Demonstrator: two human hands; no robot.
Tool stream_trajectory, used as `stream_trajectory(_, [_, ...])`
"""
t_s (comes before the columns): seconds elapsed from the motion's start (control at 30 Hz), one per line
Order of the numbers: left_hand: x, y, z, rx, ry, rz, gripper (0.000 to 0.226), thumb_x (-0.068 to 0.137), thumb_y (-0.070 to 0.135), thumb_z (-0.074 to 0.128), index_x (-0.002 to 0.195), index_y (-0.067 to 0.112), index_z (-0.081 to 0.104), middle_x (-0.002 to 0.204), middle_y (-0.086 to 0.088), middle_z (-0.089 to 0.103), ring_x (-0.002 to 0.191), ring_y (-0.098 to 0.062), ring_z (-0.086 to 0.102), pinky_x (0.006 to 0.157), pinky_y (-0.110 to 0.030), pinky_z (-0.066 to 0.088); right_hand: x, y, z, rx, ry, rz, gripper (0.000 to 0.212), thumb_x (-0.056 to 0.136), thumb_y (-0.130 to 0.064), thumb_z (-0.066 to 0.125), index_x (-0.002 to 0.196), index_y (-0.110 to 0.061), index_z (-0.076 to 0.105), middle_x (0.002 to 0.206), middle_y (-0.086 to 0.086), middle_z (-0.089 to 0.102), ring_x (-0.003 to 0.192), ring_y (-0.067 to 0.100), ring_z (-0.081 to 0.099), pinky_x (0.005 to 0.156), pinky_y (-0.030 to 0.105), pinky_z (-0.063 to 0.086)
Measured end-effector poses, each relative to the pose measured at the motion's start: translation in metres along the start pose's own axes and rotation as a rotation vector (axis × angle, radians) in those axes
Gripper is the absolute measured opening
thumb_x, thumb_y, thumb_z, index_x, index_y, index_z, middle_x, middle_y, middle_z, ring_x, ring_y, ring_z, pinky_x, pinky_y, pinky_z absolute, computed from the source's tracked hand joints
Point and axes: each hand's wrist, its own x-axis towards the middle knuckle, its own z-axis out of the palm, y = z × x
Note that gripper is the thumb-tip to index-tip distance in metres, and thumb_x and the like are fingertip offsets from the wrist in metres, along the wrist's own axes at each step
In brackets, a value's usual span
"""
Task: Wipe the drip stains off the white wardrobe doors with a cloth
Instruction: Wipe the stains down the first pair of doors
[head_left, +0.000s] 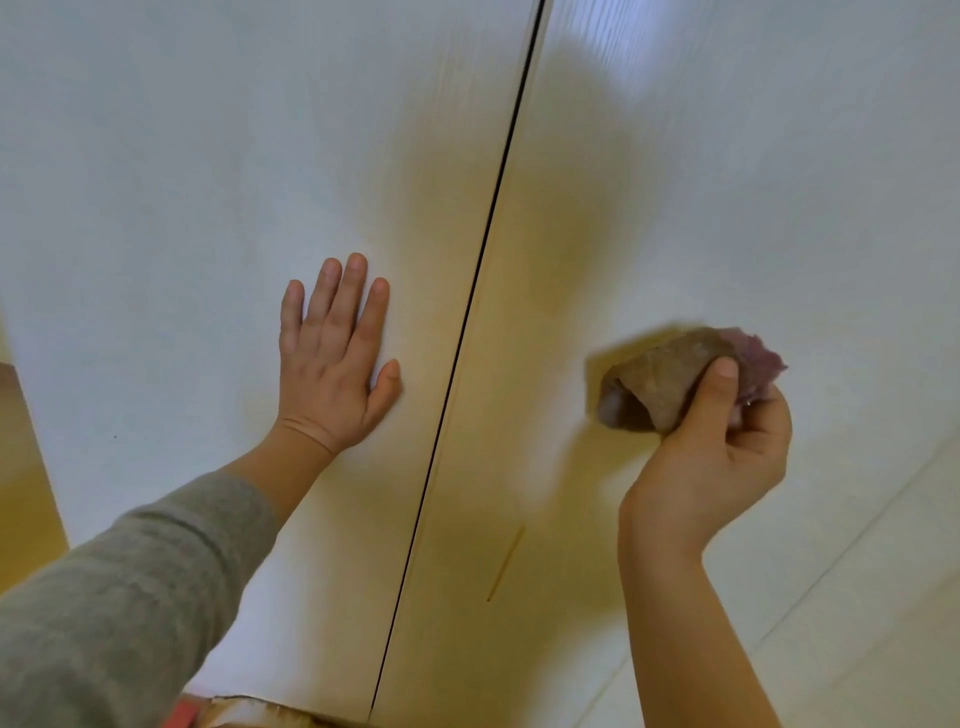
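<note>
On my feed the left hand (332, 358) lies flat against the left door (156, 208). Its fingers are straight, close together and pointing up, the palm is pressed to the white panel, and it holds nothing. It sits near that door's inner edge, just beside the dark gap (483, 270) between the two doors, without touching it. A grey sleeve (130, 597) covers the forearm and stops short of the wrist.

The right hand (717, 447) is over the right door (779, 156). Its fingers are curled round a bunched cloth (660, 389), and the thumb (719, 387) lies across the front of it. The cloth is brownish, with a purple-pink part poking out at the upper right of the fist. It is smeared by blur, so I cannot say for sure that it touches the door, though its shadow sits tight against its upper left side. The right forearm is bare.

I can make out one drip stain (506, 564), a thin yellowish streak on the right door near its inner edge. It is below and to the left of the cloth, well apart from it, and runs roughly parallel to the gap. A warm yellowish shadow falls over both doors around the gap.
</note>
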Motion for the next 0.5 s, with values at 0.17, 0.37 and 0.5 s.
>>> stream_trajectory(0.17, [0.0,0.001,0.0,0.008,-0.009,-0.003,0.069,0.098,0.041,0.022,0.159,0.015,0.001,0.166,-0.001,-0.012,0.153,-0.024,-0.005,0.123,-0.05,-0.001,0.003,0.006,0.013,-0.046,-0.109,0.003,0.02,0.089,-0.015,0.07,0.102,-0.001,0.063,0.09,-0.002,0.068,0.082,-0.001,0.064,0.077,0.015,0.05])
stream_trajectory(0.37, [0.001,0.0,0.002,0.009,0.018,0.011,0.068,0.099,0.04,0.021,0.159,0.015,0.002,0.166,-0.001,-0.011,0.154,-0.023,-0.005,0.123,-0.05,0.0,0.005,0.024,0.008,-0.251,-0.279,-0.11,0.031,0.082,-0.019,0.078,0.068,-0.022,0.051,0.059,-0.017,0.048,0.058,-0.002,0.046,0.061,0.01,0.038])
stream_trajectory(0.5, [0.001,0.0,0.002,0.015,0.021,0.008,0.068,0.098,0.039,0.022,0.159,0.014,0.003,0.166,-0.001,-0.01,0.154,-0.024,-0.004,0.123,-0.051,0.001,-0.021,0.055,-0.01,-0.334,-0.322,-0.203,0.038,0.084,-0.017,0.077,0.064,-0.021,0.044,0.057,-0.011,0.036,0.054,0.002,0.038,0.055,0.012,0.034])
